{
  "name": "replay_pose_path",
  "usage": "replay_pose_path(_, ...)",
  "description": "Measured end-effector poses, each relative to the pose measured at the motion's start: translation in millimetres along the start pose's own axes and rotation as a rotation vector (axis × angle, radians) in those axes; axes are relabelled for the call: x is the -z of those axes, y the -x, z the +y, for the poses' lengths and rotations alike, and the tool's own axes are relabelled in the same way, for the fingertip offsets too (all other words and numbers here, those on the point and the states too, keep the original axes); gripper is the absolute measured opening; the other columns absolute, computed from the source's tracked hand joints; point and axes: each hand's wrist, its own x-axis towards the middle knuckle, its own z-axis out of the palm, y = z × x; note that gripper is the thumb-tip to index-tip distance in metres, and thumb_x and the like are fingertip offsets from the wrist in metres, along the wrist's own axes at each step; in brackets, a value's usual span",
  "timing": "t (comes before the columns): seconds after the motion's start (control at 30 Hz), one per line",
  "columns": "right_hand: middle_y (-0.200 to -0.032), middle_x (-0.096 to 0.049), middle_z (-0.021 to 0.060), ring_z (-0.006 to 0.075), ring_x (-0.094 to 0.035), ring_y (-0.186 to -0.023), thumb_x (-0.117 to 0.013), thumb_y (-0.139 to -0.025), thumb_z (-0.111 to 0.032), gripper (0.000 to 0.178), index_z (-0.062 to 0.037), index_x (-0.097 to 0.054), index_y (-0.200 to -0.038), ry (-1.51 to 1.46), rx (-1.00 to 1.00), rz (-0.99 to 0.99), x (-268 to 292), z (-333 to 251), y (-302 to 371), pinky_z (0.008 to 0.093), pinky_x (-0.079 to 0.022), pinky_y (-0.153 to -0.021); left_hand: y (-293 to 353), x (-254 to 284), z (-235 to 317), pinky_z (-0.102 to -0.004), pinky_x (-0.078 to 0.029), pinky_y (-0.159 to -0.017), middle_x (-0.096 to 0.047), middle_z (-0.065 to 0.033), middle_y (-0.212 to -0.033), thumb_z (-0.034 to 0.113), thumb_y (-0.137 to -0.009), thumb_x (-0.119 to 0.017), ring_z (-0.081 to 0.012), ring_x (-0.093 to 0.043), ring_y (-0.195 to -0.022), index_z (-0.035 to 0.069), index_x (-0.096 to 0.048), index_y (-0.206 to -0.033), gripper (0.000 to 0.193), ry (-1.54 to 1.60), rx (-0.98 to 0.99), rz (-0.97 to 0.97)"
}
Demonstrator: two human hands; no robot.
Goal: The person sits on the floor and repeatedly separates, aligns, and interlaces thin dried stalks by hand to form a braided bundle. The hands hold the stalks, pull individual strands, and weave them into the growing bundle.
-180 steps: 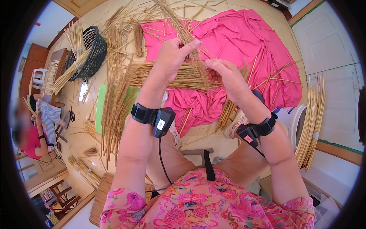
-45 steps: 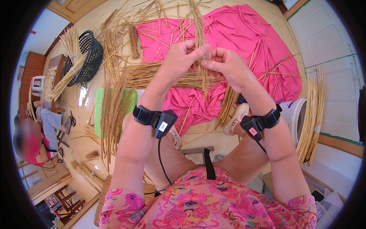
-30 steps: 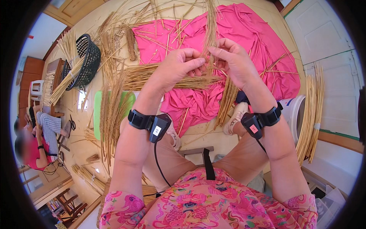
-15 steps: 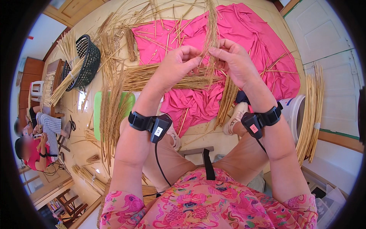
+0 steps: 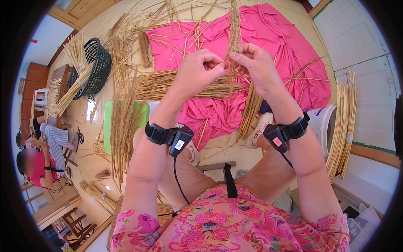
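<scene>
In front of me an upright bunch of dried grass stalks (image 5: 234, 31) with feathery heads is pinched between the thumb and fingers of my right hand (image 5: 257, 67). My left hand (image 5: 200, 72) is curled closed just left of the bunch's lower end, its fingertips pressed together. Whatever those fingertips pinch is too fine to make out. Below both hands, a thick bundle of straw (image 5: 157, 86) lies across the crumpled pink cloth (image 5: 277, 35). A shorter bundle of stalks (image 5: 250, 111) rests near my right foot.
Feathery stalks (image 5: 121, 134) lie over a green board (image 5: 108, 126) at my left. Farther left stands a dark basket (image 5: 105, 63) with tied straw, and two people sit beyond it. On the right are a white bucket (image 5: 325, 122) and leaning straw bundles (image 5: 342, 126).
My left hand has rolled over and its fingers have curled closer together beside the grass bunch. My right hand has barely moved and keeps its pinch.
</scene>
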Motion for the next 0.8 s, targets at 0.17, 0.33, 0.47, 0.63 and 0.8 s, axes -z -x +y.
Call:
replay_pose_path(0.17, -0.074, -0.063, 0.0015, 0.0052, -0.052, -0.059, -0.071, -0.081, -0.011, 0.015, -0.0042, -0.059, -0.088, 0.015, 0.037, -0.002, -2, 2, 0, 0.0196, -0.039, -0.054, -1, -1, -3, -0.0251, -0.044, -0.058, -0.062, -0.0051, -0.07, 0.014, -0.074, -0.064, -0.0095, -0.054, -0.061, -0.002, -0.069, -0.086, 0.02, -0.009, 0.076, -0.022)
replay_pose_path(0.33, -0.075, -0.064, 0.002, 0.0054, -0.053, -0.061, -0.071, -0.081, -0.01, 0.016, -0.0032, -0.059, -0.089, 0.033, 0.018, -0.004, -3, 3, -1, 0.0199, -0.041, -0.055, -2, 0, -12, -0.0258, -0.045, -0.059, -0.064, -0.0056, -0.068, 0.017, -0.076, -0.062, -0.0093, -0.056, -0.061, -0.003, -0.069, -0.086, 0.023, -0.03, 0.072, -0.027)
replay_pose_path(0.47, -0.075, -0.064, 0.0023, 0.0057, -0.053, -0.062, -0.071, -0.081, -0.01, 0.017, -0.0022, -0.058, -0.089, 0.032, 0.03, 0.005, -4, 4, -1, 0.0203, -0.042, -0.055, -1, 1, -4, -0.0254, -0.045, -0.059, -0.064, -0.0046, -0.068, 0.018, -0.077, -0.063, -0.0075, -0.056, -0.062, -0.003, -0.069, -0.087, 0.023, 0.093, 0.134, -0.045)
replay_pose_path(0.63, -0.072, -0.062, 0.0022, 0.0057, -0.053, -0.06, -0.07, -0.081, -0.009, 0.015, -0.0016, -0.058, -0.088, 0.067, 0.119, 0.032, -8, 9, -2, 0.0205, -0.042, -0.054, -2, -5, -10, -0.0245, -0.044, -0.057, -0.063, -0.0033, -0.067, 0.016, -0.077, -0.062, -0.0062, -0.053, -0.061, -0.002, -0.067, -0.084, 0.02, 0.088, 0.138, -0.018)
replay_pose_path(0.8, -0.071, -0.06, 0.002, 0.0064, -0.054, -0.06, -0.068, -0.082, -0.007, 0.014, -0.0018, -0.056, -0.086, 0.048, 0.12, 0.088, -13, 16, -2, 0.0208, -0.043, -0.054, -4, -13, -18, -0.0243, -0.04, -0.053, -0.056, -0.0007, -0.061, 0.014, -0.078, -0.061, -0.0054, -0.049, -0.057, -0.002, -0.06, -0.071, 0.017, 0.196, 0.104, 0.038)
